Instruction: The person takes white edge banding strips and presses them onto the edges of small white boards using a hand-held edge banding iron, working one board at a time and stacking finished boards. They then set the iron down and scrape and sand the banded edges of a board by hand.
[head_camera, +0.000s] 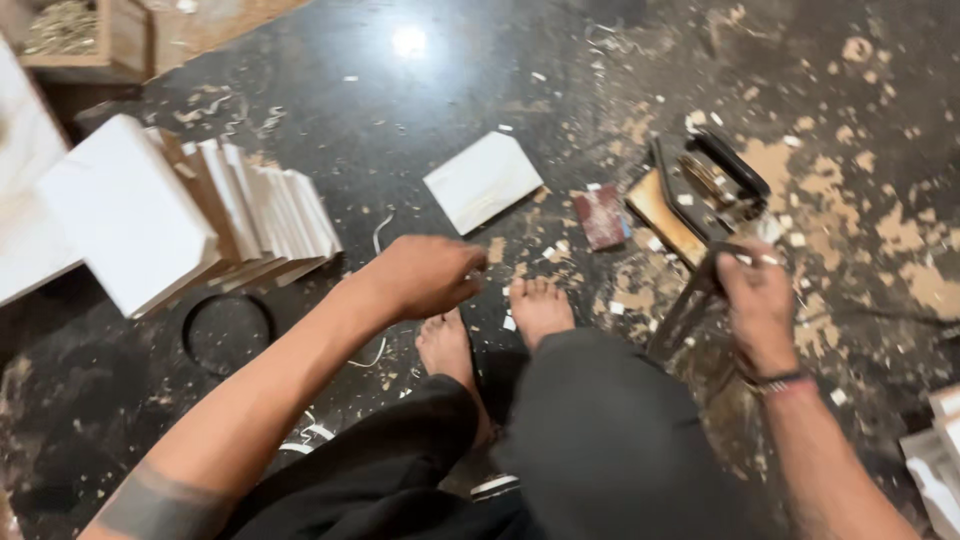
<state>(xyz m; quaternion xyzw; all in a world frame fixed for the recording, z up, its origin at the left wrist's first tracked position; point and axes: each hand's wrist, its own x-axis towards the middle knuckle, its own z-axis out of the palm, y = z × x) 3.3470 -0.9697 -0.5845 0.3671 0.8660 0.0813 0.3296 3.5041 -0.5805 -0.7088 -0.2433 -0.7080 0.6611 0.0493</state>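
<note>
- Right hand (757, 298) is gripping the dark handle of a hand saw (700, 215), fingers wrapped tight; its long axis is running away from the person, up-left.
- Left hand (425, 275) is hovering loosely curled, apparently empty, nearer the white rectangular board (483, 181) lying ahead.
- Stacked white boards (190, 215) are leaning far left.
- Dark floor (400, 110) is carrying sawdust and chips.

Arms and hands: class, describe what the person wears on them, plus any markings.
Both forearms are bare, with no sleeves or gloves. The left hand has a dark band tattoo around its forearm. The right hand wears a thin dark and red wristband.
</note>
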